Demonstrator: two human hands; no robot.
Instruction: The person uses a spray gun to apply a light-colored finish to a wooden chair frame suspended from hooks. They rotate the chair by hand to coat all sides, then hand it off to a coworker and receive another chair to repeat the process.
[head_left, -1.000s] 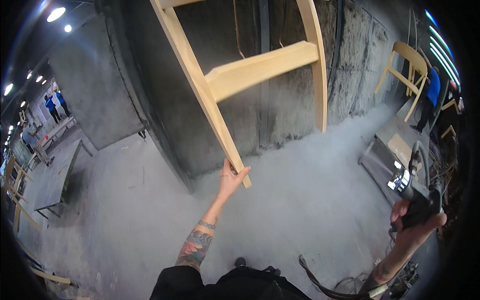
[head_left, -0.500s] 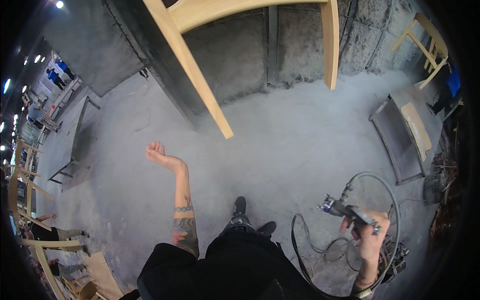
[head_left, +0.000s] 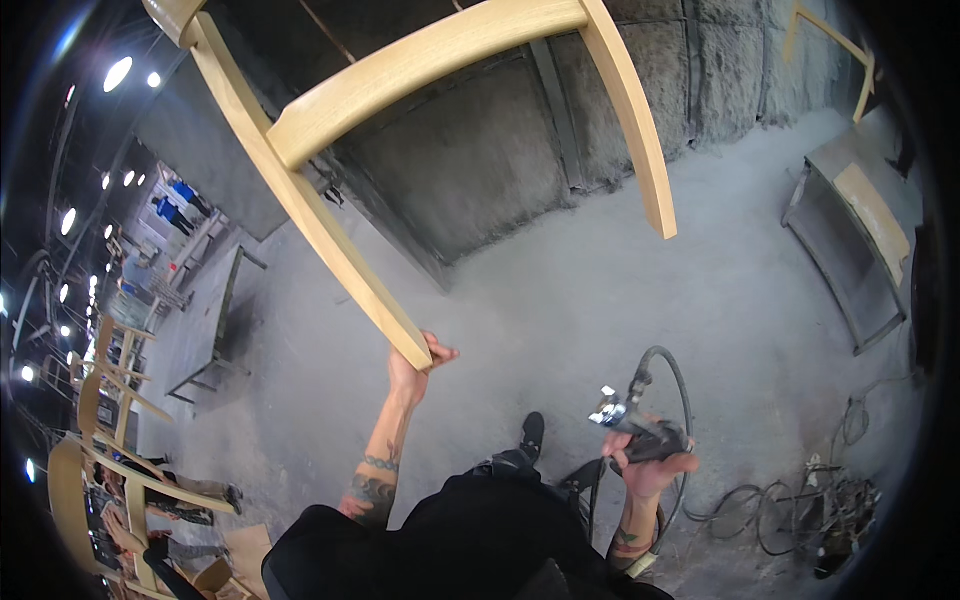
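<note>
- At the far left, a stack of pale bent-wood chair frames [head_left: 110, 470] stands on the grey concrete floor [head_left: 560, 300], with a dark metal bench [head_left: 215, 320] on thin legs just beyond them.
- Overhead hangs an upturned pale wooden chair frame [head_left: 420, 60]; its long left leg [head_left: 320, 240] slants down toward me, and its shorter right leg [head_left: 635, 130] ends well above the floor.
- My left hand [head_left: 412, 365] is raised and closed around the lower tip of that long left leg, fingers curled over the end and the thumb out to the right.
- Below, my dark shoe [head_left: 531, 435] shows on the floor between my two arms.
- My right hand [head_left: 650, 455] is clenched around the grip of a dark spray gun with a silver metal nozzle [head_left: 625, 420], held low and pointing left, well apart from the chair.
- A black rubber hose [head_left: 672, 370] loops up from the gun and back down beside my wrist.
- Farther right, tangled dark cables [head_left: 800, 500] lie on the floor.
- At the far right stands a grey metal bench [head_left: 850, 210] with a pale wooden board [head_left: 875, 205] on top.
</note>
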